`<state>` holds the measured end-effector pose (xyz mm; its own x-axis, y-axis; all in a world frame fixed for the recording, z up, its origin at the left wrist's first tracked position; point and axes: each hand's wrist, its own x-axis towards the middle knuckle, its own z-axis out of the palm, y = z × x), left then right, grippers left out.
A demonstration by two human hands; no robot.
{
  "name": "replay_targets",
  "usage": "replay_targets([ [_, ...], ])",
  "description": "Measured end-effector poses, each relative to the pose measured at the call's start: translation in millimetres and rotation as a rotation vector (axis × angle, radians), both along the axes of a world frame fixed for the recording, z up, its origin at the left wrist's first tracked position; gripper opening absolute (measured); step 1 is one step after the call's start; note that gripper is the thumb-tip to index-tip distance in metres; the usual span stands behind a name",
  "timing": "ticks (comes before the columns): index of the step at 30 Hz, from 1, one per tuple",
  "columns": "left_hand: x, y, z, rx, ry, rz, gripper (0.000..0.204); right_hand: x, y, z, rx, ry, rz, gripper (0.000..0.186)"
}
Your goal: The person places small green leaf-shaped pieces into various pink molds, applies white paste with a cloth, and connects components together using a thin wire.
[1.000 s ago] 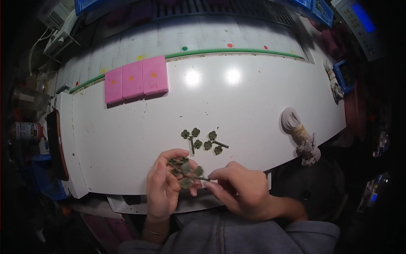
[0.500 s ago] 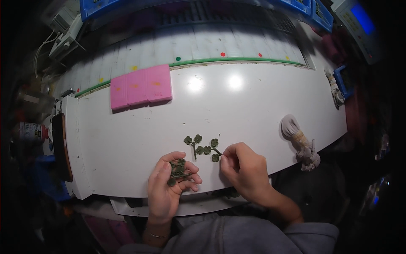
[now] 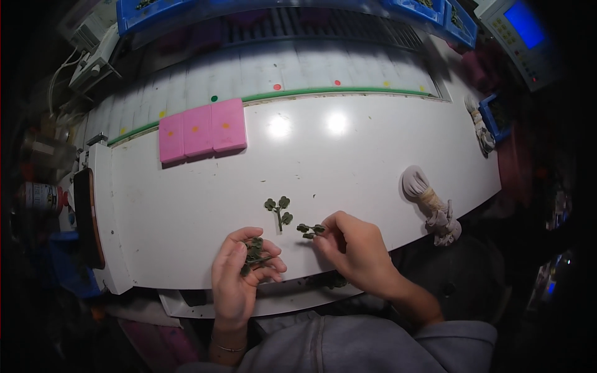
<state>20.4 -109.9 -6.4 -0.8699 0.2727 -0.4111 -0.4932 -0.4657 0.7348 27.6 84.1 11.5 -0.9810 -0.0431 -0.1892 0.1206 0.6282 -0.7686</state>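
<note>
Between the fingers and thumb of my left hand (image 3: 235, 273), half curled with the palm up, rest dark green sprigs (image 3: 253, 253) with flower-shaped ends. How many there are is hard to make out. My right hand (image 3: 354, 248) pinches the stem end of another green sprig (image 3: 308, 230), its rounded heads pointing left just over the white table (image 3: 186, 230). A single branched sprig (image 3: 280, 211) lies flat on the table, ahead of and between both hands, with its stem toward me.
Three pink blocks (image 3: 205, 132) stand side by side at the far left, before a green-edged slatted conveyor (image 3: 311, 71). A bundled white cloth glove (image 3: 429, 202) lies at the right. Blue trays (image 3: 186, 12) hang across the back. Below the table edge is an open drawer (image 3: 273, 303).
My right hand has raised its sprig off the table and turned it, away from the sprig lying there. The conveyor's coloured dots have shifted left. My left hand keeps its hold.
</note>
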Motion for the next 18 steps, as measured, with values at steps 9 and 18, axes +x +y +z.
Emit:
replay_targets([
  [9,-3,4,-6,0.169,-0.079,0.025,0.048,-9,-30,4,-0.128,0.263,-0.031,0.020],
  [18,-1,-20,-5,-0.025,-0.096,0.182,0.039,-19,-53,-29,0.179,0.293,-0.002,0.017],
])
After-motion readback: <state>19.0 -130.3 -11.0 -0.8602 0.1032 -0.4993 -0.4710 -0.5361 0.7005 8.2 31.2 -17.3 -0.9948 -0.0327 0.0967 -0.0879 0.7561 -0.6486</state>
